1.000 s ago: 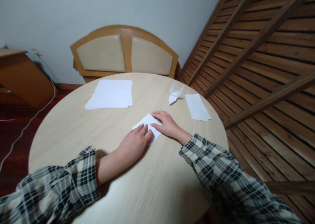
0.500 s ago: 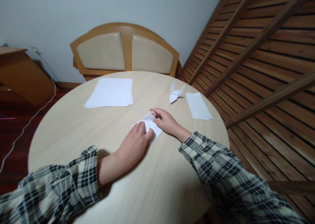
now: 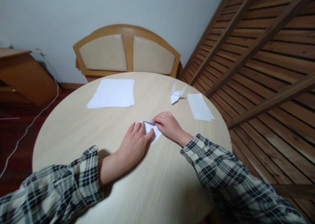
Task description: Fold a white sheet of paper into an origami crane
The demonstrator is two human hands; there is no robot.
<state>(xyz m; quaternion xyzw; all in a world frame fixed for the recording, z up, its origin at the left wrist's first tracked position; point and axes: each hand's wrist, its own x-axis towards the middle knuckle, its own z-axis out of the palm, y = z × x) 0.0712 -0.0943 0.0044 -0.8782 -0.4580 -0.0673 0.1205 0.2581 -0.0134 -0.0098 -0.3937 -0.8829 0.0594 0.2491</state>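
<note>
A small folded piece of white paper [image 3: 155, 136] lies on the table between my hands. My left hand [image 3: 135, 141] rests on its left part, fingers stretched and apart, thumb pressing the paper down. At the paper's far edge my right hand [image 3: 169, 127] has its fingers closed in a pinch on a raised flap, which is folded over toward me. The fingers cover part of that edge. Farther back stands a folded white paper figure [image 3: 176, 94] with two pointed tips sticking up; neither hand touches it.
Everything lies on a round pale wooden table [image 3: 81, 125]. A stack of white sheets [image 3: 112, 92] is at the back left, and narrower paper strips [image 3: 199, 106] lie near the right edge. Behind the table is a padded headboard [image 3: 105, 53]; a slatted wooden panel [image 3: 265, 66] slants along the right.
My right hand has closed on the paper's far corner and brought it down toward me, so the pointed top is folded over. My left hand stays pressed on the paper.
</note>
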